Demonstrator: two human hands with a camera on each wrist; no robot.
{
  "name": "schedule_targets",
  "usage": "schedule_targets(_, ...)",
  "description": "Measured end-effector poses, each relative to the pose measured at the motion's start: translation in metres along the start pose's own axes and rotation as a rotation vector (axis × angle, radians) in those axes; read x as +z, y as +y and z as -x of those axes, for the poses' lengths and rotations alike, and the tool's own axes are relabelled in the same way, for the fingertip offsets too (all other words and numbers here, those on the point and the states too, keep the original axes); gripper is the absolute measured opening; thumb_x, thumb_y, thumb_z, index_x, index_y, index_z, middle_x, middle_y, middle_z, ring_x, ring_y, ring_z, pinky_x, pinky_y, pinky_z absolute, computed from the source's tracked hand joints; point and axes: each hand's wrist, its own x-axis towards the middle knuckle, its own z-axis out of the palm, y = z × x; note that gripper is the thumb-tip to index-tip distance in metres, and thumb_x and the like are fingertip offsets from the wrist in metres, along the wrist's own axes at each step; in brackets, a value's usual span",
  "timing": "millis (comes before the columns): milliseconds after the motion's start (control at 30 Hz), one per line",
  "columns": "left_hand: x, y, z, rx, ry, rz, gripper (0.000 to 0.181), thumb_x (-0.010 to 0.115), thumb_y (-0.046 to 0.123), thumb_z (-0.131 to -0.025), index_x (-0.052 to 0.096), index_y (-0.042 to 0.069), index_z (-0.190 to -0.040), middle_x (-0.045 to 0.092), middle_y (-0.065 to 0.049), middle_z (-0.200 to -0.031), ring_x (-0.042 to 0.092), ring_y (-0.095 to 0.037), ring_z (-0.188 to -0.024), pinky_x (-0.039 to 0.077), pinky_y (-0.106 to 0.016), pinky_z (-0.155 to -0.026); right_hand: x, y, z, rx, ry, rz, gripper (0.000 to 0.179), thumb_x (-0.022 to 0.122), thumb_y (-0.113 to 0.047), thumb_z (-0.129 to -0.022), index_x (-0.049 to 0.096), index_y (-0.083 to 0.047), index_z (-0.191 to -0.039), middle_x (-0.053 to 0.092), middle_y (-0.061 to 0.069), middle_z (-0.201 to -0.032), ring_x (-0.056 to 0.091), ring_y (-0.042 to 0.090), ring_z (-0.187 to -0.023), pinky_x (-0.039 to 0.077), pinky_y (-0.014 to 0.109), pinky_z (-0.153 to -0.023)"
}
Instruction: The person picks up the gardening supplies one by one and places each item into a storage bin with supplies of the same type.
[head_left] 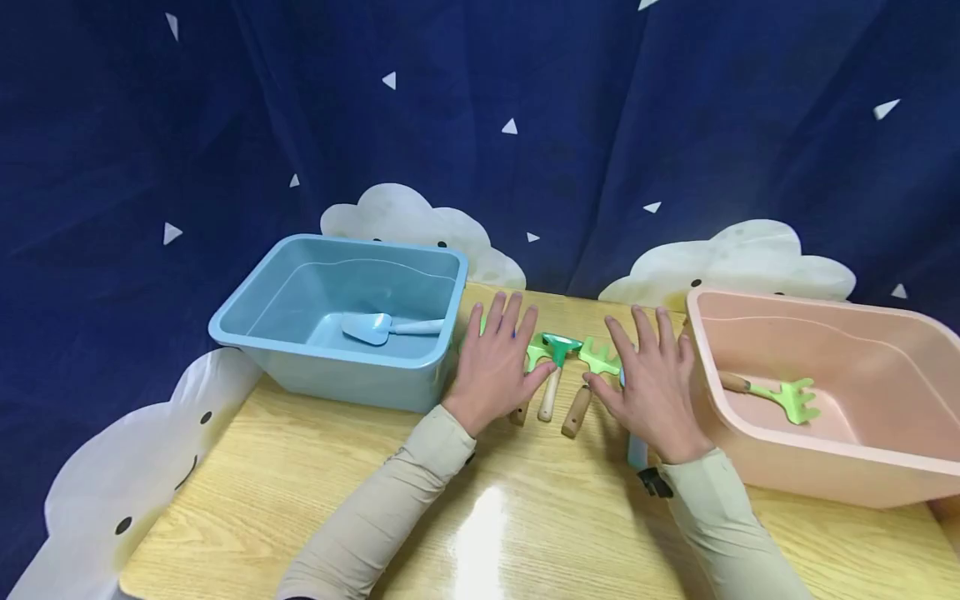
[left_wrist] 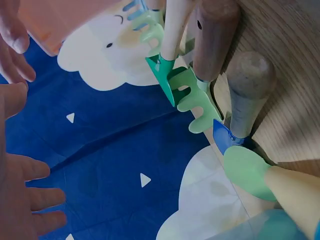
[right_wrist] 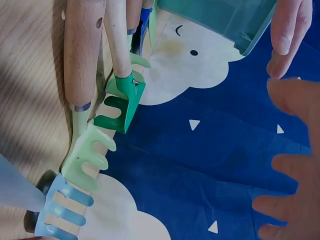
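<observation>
Both hands are spread with fingers straight over a row of toy garden tools, holding nothing. My left hand is beside the blue bin, partly covering a blue-bladed tool and a light green shovel. Close to the pink bin, my right hand overlaps a light blue rake in the head view. Between the hands lie a dark green rake with a pale handle, a light green fork with a brown wooden handle, and another light green fork. Fingers stay apart from the tools in both wrist views.
A blue bin on the left holds a light blue trowel. The pink bin on the right holds a light green fork. Behind the wooden table hangs a dark blue curtain with clouds and triangles.
</observation>
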Motion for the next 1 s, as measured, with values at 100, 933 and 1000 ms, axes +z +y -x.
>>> schedule_targets(100,0.000,0.000,0.001,0.020,0.046,-0.001,0.076,0.050,0.066,-0.091,0.045,0.014,-0.146,0.042,-0.012,-0.155,0.039,-0.031,-0.144,0.031,-0.054,-0.117,-0.001,-0.001,0.000,-0.003,0.030,-0.025,0.069,0.073,-0.039,-0.082,0.052,-0.006,-0.139,0.043,0.027,-0.147,0.028,0.049,-0.143,0.028,0.073,-0.101)
schedule_targets(933,-0.012,-0.003,0.004,0.090,0.132,0.105,0.048,0.061,0.043,-0.093,0.060,0.012,-0.129,0.064,-0.006,-0.132,0.057,-0.026,-0.127,0.043,-0.046,-0.110,-0.004,0.004,-0.003,-0.066,0.195,-0.165,0.046,0.073,-0.016,-0.080,0.062,0.003,-0.121,0.059,0.027,-0.127,0.052,0.047,-0.120,0.042,0.061,-0.097)
schedule_targets(1000,-0.012,-0.004,0.004,0.091,0.137,0.109,0.048,0.062,0.043,-0.092,0.060,0.011,-0.128,0.064,-0.006,-0.132,0.058,-0.026,-0.127,0.043,-0.046,-0.109,-0.004,0.004,-0.002,-0.063,0.192,-0.163,0.046,0.073,-0.016,-0.081,0.062,0.002,-0.121,0.059,0.027,-0.128,0.052,0.047,-0.121,0.042,0.061,-0.097)
